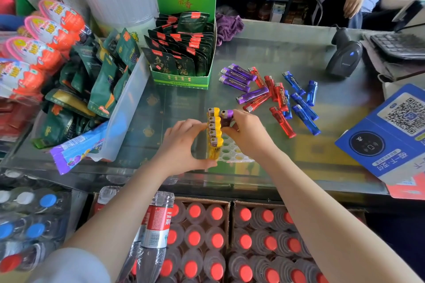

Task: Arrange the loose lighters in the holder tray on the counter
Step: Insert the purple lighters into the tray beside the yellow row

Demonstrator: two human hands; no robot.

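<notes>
The holder tray (pixel 232 153) is white, with rows of round holes, and it stands on the glass counter (pixel 276 57) near its front edge, between the two hands. Along its left side a row of yellow lighters (pixel 214 132) stands upright in the holes, one behind the other. Just to the right of the far end of this row stands a purple lighter (pixel 227 116), also upright.

The left hand (pixel 184 142) is curled around the left side of the yellow row, with the thumb at the near end of the tray. The right hand (pixel 249 135) pinches the purple lighter with its fingertips, so its fingers are closed on it.

The loose lighters (pixel 273 96) lie flat on the counter to the right and farther back, well apart from the tray: purple ones at the left, red ones in the middle, blue ones at the right. Several cross over each other.

The counter is a glass top with some reflection. At its back stands a green display box (pixel 184 48) full of dark packets. A barcode scanner (pixel 345 57) stands at the right, beside a keyboard (pixel 400 45). A blue card with a QR code (pixel 391 131) lies at the right edge. Below the counter are cartons of bottles with red caps (pixel 230 241).
</notes>
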